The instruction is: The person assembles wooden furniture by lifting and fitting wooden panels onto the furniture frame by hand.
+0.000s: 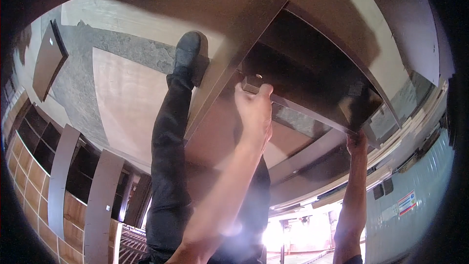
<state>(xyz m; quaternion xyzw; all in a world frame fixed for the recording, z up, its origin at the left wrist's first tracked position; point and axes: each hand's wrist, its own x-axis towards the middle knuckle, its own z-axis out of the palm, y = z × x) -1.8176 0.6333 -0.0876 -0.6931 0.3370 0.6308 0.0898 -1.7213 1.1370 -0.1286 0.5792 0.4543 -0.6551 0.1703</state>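
A brown panel-built cabinet frame point(312, 112) with a dark, shadowed hollow lies in front of me. My left hand point(254, 105) reaches to the frame's near left corner, its thumb and fingers closed round a small brown block-like piece point(251, 84). That piece sits by the meeting of the long side panel point(220, 90) and the narrow crosspiece. At the near right corner of the frame is my right hand point(357, 139), mostly in shadow. It touches the panel's end there, and its fingers are too dark to make out.
My dark shoe point(189, 51) stands left of the frame. A pale board point(127, 98) lies on the grey floor, with a loose brown panel point(49, 61) farther left. Shelf units point(68, 181) stand at lower left. Stacked boards point(410, 132) and a pale, plastic-like covered surface point(415, 181) are at right.
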